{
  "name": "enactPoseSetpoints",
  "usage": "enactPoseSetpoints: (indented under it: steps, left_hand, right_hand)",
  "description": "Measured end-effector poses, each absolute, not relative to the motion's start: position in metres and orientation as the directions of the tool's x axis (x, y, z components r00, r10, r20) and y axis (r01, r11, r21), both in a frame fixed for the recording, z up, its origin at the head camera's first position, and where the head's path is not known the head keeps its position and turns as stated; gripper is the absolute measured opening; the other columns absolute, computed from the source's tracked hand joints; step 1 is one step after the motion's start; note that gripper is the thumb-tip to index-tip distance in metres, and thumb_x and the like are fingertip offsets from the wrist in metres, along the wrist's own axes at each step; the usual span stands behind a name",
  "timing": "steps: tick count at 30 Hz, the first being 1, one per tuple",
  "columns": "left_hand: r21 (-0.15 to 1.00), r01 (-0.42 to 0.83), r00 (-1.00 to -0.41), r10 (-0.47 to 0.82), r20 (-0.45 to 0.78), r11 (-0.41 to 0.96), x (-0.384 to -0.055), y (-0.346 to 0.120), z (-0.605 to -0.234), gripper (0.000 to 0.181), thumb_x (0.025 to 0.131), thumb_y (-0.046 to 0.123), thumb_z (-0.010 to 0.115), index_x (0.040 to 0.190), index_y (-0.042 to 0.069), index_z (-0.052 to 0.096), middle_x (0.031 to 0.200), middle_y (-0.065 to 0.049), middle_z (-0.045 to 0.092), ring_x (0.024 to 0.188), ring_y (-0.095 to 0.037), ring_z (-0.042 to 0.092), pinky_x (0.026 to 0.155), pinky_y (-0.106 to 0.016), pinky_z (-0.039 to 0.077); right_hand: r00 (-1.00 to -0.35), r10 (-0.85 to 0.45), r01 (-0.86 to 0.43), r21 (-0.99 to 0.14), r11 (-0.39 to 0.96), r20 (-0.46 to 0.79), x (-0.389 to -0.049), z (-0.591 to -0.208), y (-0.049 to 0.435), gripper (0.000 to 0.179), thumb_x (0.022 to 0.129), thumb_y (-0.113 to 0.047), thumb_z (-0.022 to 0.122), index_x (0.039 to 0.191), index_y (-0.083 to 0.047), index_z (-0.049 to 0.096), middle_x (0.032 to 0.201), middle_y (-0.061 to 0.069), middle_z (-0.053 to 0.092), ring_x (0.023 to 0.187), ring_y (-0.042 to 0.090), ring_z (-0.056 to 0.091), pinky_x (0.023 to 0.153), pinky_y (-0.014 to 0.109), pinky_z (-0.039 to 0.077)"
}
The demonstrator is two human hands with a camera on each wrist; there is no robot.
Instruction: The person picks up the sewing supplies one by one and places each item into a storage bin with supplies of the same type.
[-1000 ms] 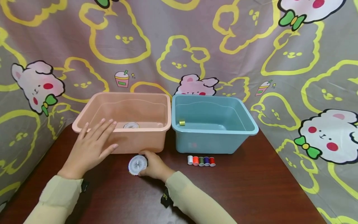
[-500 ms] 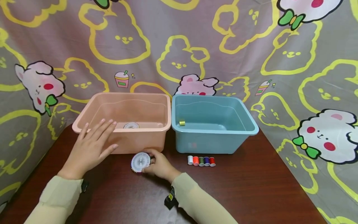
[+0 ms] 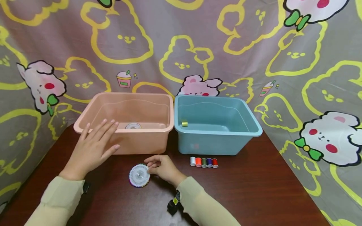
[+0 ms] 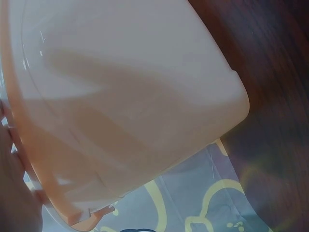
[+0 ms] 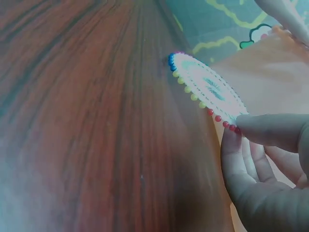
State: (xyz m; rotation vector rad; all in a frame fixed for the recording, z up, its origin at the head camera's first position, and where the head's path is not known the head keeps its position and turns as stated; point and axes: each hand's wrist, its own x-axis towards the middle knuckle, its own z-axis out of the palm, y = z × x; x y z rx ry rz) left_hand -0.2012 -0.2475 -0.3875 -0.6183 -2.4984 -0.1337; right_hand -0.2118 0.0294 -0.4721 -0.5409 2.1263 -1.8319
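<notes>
"Pin wheel (image 3: 139, 175) first: how is it held?"

"By its edge; the right hand (image 3: 164, 169) pinches the rim between thumb and forefinger, a narrow grip with the round heads of the pins showing just beside the fingertips; the right wrist view gives those pin heads (image 5: 187, 89) as blue, yellow and red around a white disc, tilted in that view."

"And where is it?"

"Over the dark wooden table (image 3: 254, 188), in front of the peach bin (image 3: 141, 142) and apart from it; whether its lower edge touches the wood, one cannot tell."

"What of the left hand (image 3: 90, 150)?"

"It holds nothing that shows; its fingers are straight and spread a little, the tips over the bin's near rim toward the left; whether they press on it is hard to say."

"What lies in the bin?"

"One more white disc (image 3: 133, 126), partly hidden by the near rim; close by on the right is a blue bin (image 3: 206, 144), with a yellow spool (image 3: 184, 124) inside near its left wall."

"Anything before the blue one?"

"Five thread spools (image 3: 204, 163) side by side on the table, white, orange, green, dark blue and red from left to right; behind everything hangs a grey cloth (image 3: 158, 18) with yellow outlines and rabbit faces."
</notes>
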Motion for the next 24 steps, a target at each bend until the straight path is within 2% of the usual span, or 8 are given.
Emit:
enactPoseSetpoints:
  steps: [6,10,17,24]
  left_hand:
    - [-0.033,0.45,-0.752,0.399,0.524,0.893,-0.201,-0.248,-0.387,0.077,0.101,0.06,0.045,0.161,0.017,0.028,0.16,-0.016,0.036,0.153,-0.031,0.023,0.122,-0.061,0.007]
    - [-0.033,0.449,-0.753,0.398,0.524,0.893,-0.201,-0.248,-0.388,0.077,0.101,0.061,0.044,0.161,0.017,0.028,0.161,-0.017,0.035,0.153,-0.03,0.022,0.122,-0.06,0.007]
    - [-0.034,0.455,-0.745,0.401,0.532,0.89,-0.201,-0.248,-0.389,0.077,0.101,0.064,0.039,0.161,0.017,0.029,0.161,-0.016,0.035,0.153,-0.03,0.023,0.122,-0.06,0.008]
    - [-0.033,0.453,-0.749,0.4,0.529,0.891,-0.201,-0.248,-0.388,0.077,0.101,0.063,0.041,0.161,0.017,0.029,0.161,-0.016,0.035,0.152,-0.031,0.025,0.122,-0.061,0.008]
  right_hand:
    - [-0.867,-0.497,-0.189,-0.951,0.246,0.044,-0.213,-0.471,0.037,0.035,0.08,0.018,0.064,0.11,0.003,0.075,0.084,0.004,0.066,0.072,0.008,0.057,0.051,0.018,0.045]
    - [-0.854,-0.519,-0.222,-0.924,0.311,0.03,-0.213,-0.47,0.042,0.037,0.079,0.017,0.063,0.108,-0.001,0.077,0.083,-0.001,0.059,0.069,0.006,0.055,0.05,0.018,0.046]
    - [-0.845,-0.535,-0.177,-0.938,0.299,-0.011,-0.212,-0.468,0.05,0.036,0.081,0.016,0.064,0.107,-0.004,0.077,0.083,0.003,0.064,0.061,0.009,0.054,0.049,0.02,0.046]
    - [-0.839,-0.543,-0.211,-0.929,0.304,0.013,-0.209,-0.468,0.057,0.035,0.085,0.014,0.064,0.111,-0.004,0.077,0.087,-0.002,0.067,0.069,0.009,0.058,0.052,0.02,0.048]
